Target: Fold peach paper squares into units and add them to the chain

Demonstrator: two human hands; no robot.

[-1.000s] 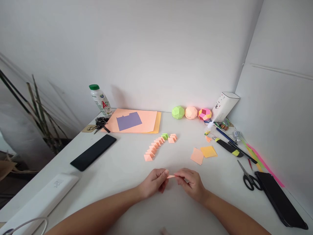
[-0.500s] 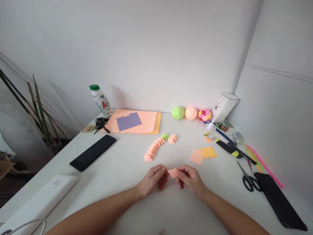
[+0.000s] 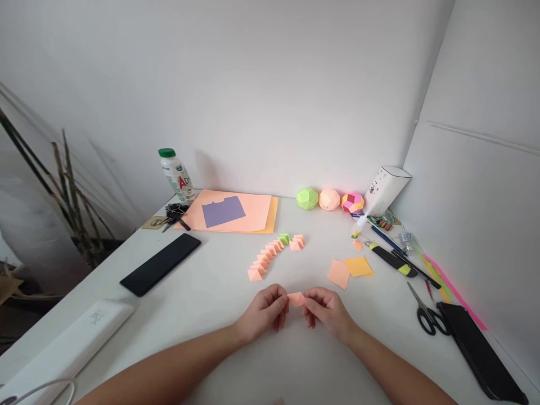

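A small folded piece of peach paper [image 3: 296, 299] is pinched between my two hands above the table. My left hand [image 3: 268, 310] grips its left corner, and my right hand [image 3: 327, 311] its right corner. Beyond them a curved row of folded peach pieces [image 3: 262, 260] runs up to some green ones [image 3: 284, 239], with a few more peach pieces [image 3: 296, 243] beside these. To the right lie a flat peach square [image 3: 338, 274] and an orange square [image 3: 359, 266].
Three paper balls [image 3: 329, 199] stand by the wall. Large paper sheets [image 3: 261, 208], a bottle [image 3: 177, 177], keys and a black phone [image 3: 161, 264] lie left. A cutter [image 3: 392, 260], scissors [image 3: 427, 318] and a black case [image 3: 481, 349] are right; a white power bank-like block [image 3: 71, 349] is front left.
The peach piece between my hands has tilted slightly and looks flatter, its left corner showing more. Both hands keep their hold. The view has shifted a little.
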